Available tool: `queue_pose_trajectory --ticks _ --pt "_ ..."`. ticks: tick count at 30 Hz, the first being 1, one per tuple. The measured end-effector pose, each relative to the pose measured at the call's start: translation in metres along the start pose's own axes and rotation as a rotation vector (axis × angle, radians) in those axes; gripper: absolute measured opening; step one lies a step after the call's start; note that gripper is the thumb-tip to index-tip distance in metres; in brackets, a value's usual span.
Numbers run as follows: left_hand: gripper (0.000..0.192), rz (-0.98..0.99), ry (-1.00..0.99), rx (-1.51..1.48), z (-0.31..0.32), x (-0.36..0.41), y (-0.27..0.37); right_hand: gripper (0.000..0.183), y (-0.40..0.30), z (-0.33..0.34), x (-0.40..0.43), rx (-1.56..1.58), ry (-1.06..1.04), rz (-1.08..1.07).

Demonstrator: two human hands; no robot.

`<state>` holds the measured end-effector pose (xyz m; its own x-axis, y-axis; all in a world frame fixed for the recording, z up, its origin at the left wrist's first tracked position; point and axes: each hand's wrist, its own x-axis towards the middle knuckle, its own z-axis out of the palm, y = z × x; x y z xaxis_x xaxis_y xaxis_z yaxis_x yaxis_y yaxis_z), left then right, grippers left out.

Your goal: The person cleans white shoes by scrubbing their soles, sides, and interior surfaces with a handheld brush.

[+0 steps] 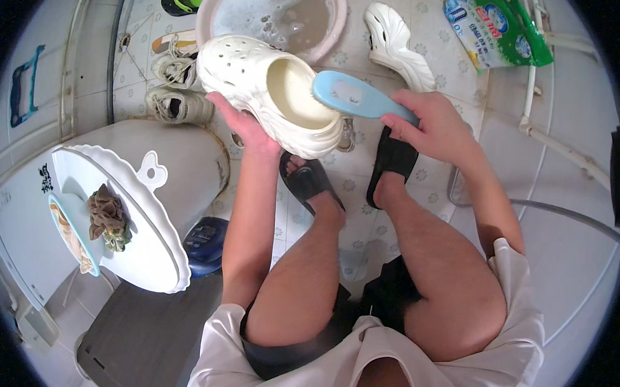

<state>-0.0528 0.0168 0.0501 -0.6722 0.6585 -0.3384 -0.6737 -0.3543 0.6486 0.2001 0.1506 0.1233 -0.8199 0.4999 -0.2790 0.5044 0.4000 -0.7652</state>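
A white foam clog [234,68] with round vent holes rests on my left hand [251,129], which supports it from below with the thumb along its side. In my right hand [430,123] is a light blue scrub brush [360,94], gripped by its handle. The brush head lies over the heel opening of the clog, and its bristles are mostly hidden beneath it. Beyond the clog stands a pink basin [338,18] of cloudy, sudsy water. Another white clog [399,49] lies tipped on the tiled floor to the right of the basin.
Pairs of dirty sneakers [181,103] stand left of the basin. A green detergent bag [499,25] leans by the wall pipes [529,99]. To my left, a white scalloped tub [153,240] holds brown cloth [106,213]. A grey hose [572,215] runs at right.
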Motion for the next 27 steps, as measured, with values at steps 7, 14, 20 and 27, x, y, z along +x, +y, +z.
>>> queue_pose_trajectory --ticks 7,14,20,27 --pt "0.093 -0.216 -0.166 -0.423 -0.027 0.001 -0.011 0.023 -0.029 -0.015 0.006 -0.048 0.21 -0.319" --pt "0.106 -0.468 -0.174 -0.458 -0.006 -0.006 -0.018 0.029 -0.031 -0.033 0.004 0.386 0.078 0.128" --pt "0.104 -0.497 -0.235 -0.457 0.008 -0.012 -0.014 0.031 -0.012 -0.027 0.005 0.274 0.234 0.013" --pt "0.088 -0.35 -0.272 -0.165 0.003 -0.01 -0.013 0.029 -0.024 -0.035 -0.001 0.272 0.179 0.007"
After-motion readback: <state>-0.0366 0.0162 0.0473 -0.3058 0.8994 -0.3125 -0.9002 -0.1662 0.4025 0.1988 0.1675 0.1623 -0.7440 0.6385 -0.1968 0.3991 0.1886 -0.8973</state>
